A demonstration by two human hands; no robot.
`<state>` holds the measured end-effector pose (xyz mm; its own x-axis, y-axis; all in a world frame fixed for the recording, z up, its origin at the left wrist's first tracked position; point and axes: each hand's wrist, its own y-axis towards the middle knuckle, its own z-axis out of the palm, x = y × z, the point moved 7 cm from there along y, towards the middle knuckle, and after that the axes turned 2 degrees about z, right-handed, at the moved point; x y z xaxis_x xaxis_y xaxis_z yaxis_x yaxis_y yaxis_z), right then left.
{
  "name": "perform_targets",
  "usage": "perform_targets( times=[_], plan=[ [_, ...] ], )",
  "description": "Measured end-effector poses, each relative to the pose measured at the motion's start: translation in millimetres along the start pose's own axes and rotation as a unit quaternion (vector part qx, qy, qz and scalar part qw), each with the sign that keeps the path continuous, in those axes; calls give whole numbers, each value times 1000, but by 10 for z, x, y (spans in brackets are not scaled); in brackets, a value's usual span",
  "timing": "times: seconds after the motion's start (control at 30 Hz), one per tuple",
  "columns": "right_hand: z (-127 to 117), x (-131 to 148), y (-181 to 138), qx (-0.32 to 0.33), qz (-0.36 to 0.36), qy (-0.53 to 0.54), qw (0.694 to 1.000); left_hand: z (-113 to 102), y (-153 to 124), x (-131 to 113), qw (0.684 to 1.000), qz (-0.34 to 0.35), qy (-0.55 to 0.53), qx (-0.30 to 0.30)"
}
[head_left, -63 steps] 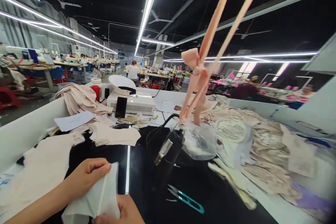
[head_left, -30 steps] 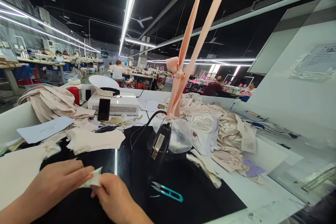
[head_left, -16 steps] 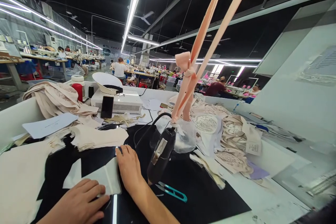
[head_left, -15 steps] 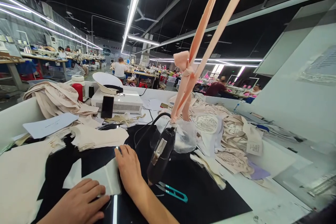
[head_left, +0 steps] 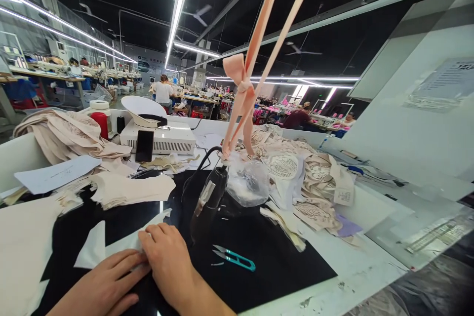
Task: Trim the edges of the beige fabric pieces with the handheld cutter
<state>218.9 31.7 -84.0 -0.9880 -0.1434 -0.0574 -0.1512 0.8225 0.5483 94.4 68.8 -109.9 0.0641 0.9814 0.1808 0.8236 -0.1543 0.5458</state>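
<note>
Since the earlier frame, the right hand (head_left: 168,259) has come nearer the body and inward, so its fingertips now meet the left hand (head_left: 107,284) over a thin white cloth piece (head_left: 119,243). That cloth lies on the near left of a glossy black work surface (head_left: 274,256), a pale flap showing at its left and a folded end beyond the right knuckles. The right fingers are bent down onto it; the left fingers stretch along its near edge, thumb apart. Whether either hand pinches it, I cannot tell. Just right of the hands, a black handheld tool with a metal lever (head_left: 207,195) hangs from knotted peach fabric straps (head_left: 244,91); teal-handled thread snips (head_left: 231,256) lie nearer. Farther left sits a stack of cream fabric pieces (head_left: 133,190); at far right, a heap of beige patterned garments (head_left: 314,175).
</note>
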Motion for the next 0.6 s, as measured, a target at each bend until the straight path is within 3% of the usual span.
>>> perform_targets(
  times=[0.1,0.17,0.23,0.33,0.43,0.53,0.6],
  plan=[
    [-419,125,-87,-71,-53,30,996,-14,-19,-27,1000,-1,8,-20],
    [-798,154,-162,-153,-79,41,984,-21,-12,-41,1000,0,17,-15],
    [-1204,86,-256,-269,-68,25,960,-41,7,-44,999,3,33,-11],
    [-1609,-147,-387,-394,1,-34,918,-69,47,-42,999,6,38,-9],
    [-1707,-486,-483,-445,96,-33,890,-62,82,-48,1000,-7,15,-10],
    [-1530,-874,-477,-398,209,90,889,-55,95,-74,1000,-21,2,-20],
    [-1364,-1059,-438,-355,274,204,870,-43,88,-89,1000,-22,-8,-19]
  ],
)
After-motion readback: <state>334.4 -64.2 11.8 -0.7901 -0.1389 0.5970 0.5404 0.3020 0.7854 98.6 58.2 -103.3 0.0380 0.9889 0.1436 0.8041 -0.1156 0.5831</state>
